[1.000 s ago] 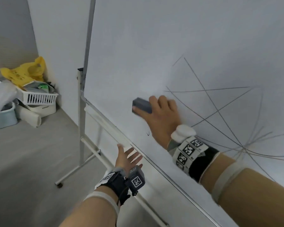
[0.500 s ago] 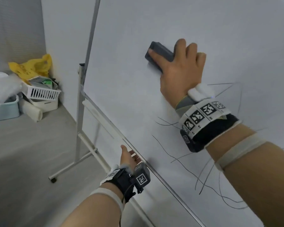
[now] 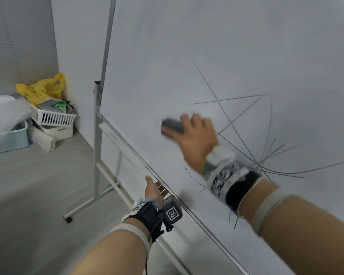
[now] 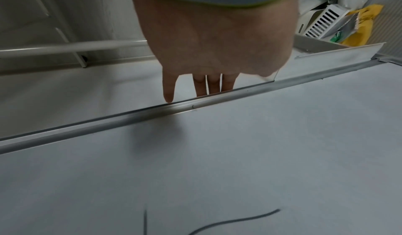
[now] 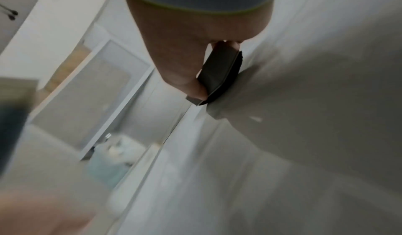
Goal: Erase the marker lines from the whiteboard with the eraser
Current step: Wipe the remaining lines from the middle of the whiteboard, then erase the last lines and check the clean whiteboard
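We see the dark eraser (image 3: 172,126) pressed flat against the whiteboard (image 3: 207,46), just left of the crossing marker lines (image 3: 244,124), gripped by our right hand (image 3: 195,135). Below it, our left hand (image 3: 152,190) reaches behind the whiteboard's bottom rail (image 4: 217,101), fingers (image 4: 168,89) straight, holding nothing.

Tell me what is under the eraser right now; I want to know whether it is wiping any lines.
The eraser, held by the right hand, lies against bare whiteboard. The marker lines lie to its right. Whatever is directly beneath its pad is covered and blurred.
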A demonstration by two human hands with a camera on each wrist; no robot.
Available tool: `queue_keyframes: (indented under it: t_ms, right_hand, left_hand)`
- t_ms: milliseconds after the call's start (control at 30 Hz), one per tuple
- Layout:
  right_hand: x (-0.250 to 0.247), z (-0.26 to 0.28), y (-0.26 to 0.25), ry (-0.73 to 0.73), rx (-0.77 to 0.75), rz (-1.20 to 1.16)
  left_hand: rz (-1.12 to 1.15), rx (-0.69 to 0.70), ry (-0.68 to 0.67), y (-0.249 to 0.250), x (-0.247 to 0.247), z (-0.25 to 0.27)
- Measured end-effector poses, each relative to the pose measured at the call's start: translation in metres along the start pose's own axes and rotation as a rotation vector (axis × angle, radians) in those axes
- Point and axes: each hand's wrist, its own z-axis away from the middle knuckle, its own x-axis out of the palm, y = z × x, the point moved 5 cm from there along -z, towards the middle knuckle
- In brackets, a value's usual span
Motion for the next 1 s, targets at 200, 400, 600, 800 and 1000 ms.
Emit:
queue_keyframes:
  t_ms: [200,400,600,800,1000]
  right_hand:
    - [-0.082,-0.083,0.078,0.202,0.261,0.132]
    - [0.010,0.009,-0.007,0.042,0.051,-0.017]
    - [0.024,0.074,-0.035,-0.144,-0.154,-0.052]
    - [-0.080,-0.035,0.068,0.225,0.296,0.109]
    - [-0.053,-0.011,0.038,0.369,0.217,-0.035]
  left_hand:
    - [-0.015,-0.070,0.026,-0.006,-0.014,-0.026]
    - [-0.058,-0.025,0.020,0.003,-0.004,0.013]
    - [-0.027,-0.042,-0.003,-0.002,-0.007,0.006]
    - [-0.088,0.051,0.037,-0.003,-0.016,-0.018]
    - [-0.099,0.039,0.063,-0.006,-0.029,-0.044]
